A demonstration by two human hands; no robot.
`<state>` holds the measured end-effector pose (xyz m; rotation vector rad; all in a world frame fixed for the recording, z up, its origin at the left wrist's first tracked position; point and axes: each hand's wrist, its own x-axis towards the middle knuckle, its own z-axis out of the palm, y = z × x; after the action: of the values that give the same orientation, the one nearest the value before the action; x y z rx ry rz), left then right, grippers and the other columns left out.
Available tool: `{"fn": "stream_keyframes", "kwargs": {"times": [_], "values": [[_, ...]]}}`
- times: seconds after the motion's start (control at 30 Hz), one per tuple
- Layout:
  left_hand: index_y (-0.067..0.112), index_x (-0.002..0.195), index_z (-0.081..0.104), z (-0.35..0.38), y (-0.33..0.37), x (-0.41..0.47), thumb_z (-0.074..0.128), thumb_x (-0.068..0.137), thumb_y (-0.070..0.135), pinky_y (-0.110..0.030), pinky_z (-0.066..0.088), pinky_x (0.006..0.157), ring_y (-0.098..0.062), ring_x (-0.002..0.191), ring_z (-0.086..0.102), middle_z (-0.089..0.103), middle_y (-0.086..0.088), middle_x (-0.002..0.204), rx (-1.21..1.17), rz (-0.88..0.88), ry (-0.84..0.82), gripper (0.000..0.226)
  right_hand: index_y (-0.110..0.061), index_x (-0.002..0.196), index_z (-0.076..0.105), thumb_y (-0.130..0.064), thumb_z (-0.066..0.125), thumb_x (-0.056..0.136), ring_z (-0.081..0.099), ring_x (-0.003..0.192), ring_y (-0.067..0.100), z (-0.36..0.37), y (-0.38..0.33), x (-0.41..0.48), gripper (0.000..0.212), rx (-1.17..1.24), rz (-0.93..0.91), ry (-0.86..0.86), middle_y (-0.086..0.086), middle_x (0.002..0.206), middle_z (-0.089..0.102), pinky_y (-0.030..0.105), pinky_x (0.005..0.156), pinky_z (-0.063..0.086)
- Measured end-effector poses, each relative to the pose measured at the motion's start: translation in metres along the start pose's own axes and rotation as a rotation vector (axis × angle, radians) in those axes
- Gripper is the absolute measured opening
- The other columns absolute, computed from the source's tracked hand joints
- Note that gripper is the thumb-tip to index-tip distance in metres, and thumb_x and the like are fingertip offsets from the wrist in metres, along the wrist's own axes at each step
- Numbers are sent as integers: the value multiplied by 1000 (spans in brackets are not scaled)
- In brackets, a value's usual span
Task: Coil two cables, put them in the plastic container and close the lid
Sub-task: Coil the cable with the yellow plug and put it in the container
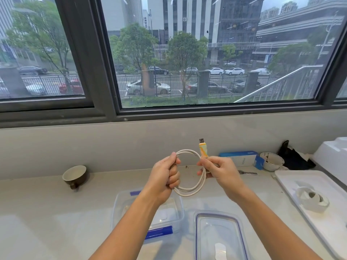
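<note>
Now both hands, left hand (166, 178) and right hand (218, 170), grip the looped cable (189, 191) between them

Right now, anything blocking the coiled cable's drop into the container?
Only the left forearm, which crosses over the open container. Lid lies off, beside it. White cable is held above in both hands.

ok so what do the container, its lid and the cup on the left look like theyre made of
Container: clear, slightly cloudy plastic; the counter shows through, and it has blue clips.
Lid: the same see-through plastic with a blue rim, glossy.
Cup: probably glazed ceramic, dark brown outside and cream inside, with a thick rim.
</note>
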<state>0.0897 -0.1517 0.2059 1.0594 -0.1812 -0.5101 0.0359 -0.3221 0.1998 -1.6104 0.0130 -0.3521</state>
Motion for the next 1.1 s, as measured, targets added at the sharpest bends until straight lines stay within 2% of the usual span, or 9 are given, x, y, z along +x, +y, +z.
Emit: {"fn": "stream_keyframes", "kwargs": {"times": [0.17, 0.27, 0.37, 0.53, 0.7, 0.83, 0.93, 1.0, 1.1], "values": [[10, 79, 54, -2, -10, 2, 44, 98, 30, -16, 18, 30, -5, 29, 19, 24, 8, 39, 5, 28, 124, 30, -4, 85, 69, -13, 67, 83, 69, 59, 21, 16, 11, -4, 10, 158, 50, 125, 3, 71, 67, 24, 55, 55], [8, 84, 55, -4, -16, 2, 45, 98, 31, -16, 18, 30, -5, 30, 21, 25, 8, 39, 47, 68, 208, 29, -9, 87, 66, -13, 65, 85, 68, 55, 20, 27, 18, -8, 5, 177, 38, 153, 5, 73, 65, 27, 55, 56], [9, 80, 53, -10, -23, 1, 46, 98, 34, -17, 18, 32, -6, 30, 22, 26, 8, 38, 97, 74, 311, 32, -10, 89, 55, -13, 65, 85, 64, 48, 22, 38, 23, -10, 11, 195, 38, 193, 12, 81, 62, 32, 51, 55], [9, 77, 52, -28, -30, -6, 47, 97, 36, -17, 21, 33, -8, 31, 23, 26, 5, 40, 185, 51, 382, 34, -15, 95, 57, -22, 63, 88, 62, 45, 23, 54, 42, -13, 11, 111, 88, 187, 8, 64, 56, 31, 46, 52], [8, 82, 55, -46, -27, -13, 44, 98, 36, -18, 18, 35, -9, 33, 23, 26, 4, 43, 318, 32, 356, 34, -21, 96, 52, -27, 54, 93, 59, 49, 20, 63, 53, -12, 7, -7, 130, 73, 6, 63, 53, 35, 49, 53], [9, 81, 55, -59, -25, -19, 40, 99, 36, -21, 17, 39, -10, 36, 23, 27, 2, 45, 404, 12, 334, 36, -13, 94, 45, -25, 46, 97, 52, 46, 5, 66, 60, -12, 13, -123, 234, -43, 5, 65, 55, 20, 41, 40], [11, 79, 54, -67, -29, -20, 39, 99, 38, -23, 20, 41, -11, 38, 25, 30, 2, 46, 473, -7, 367, 37, -9, 101, 49, -29, 42, 98, 65, 58, 11, 68, 64, -14, 22, -99, 289, -109, 9, 72, 65, 27, 50, 44], [12, 76, 53, -71, -32, -19, 39, 99, 39, -23, 21, 41, -12, 38, 25, 30, 1, 46, 501, 3, 410, 38, -13, 106, 52, -33, 46, 96, 62, 59, 7, 71, 68, -16, 23, -99, 270, -141, 8, 78, 68, 26, 54, 44], [12, 74, 53, -76, -36, -16, 40, 98, 39, -23, 23, 41, -12, 37, 27, 32, 2, 43, 507, 35, 451, 38, -21, 116, 50, -28, 55, 92, 61, 65, 6, 76, 75, -17, 25, -163, 210, -173, 7, 82, 64, 16, 55, 46]]}}
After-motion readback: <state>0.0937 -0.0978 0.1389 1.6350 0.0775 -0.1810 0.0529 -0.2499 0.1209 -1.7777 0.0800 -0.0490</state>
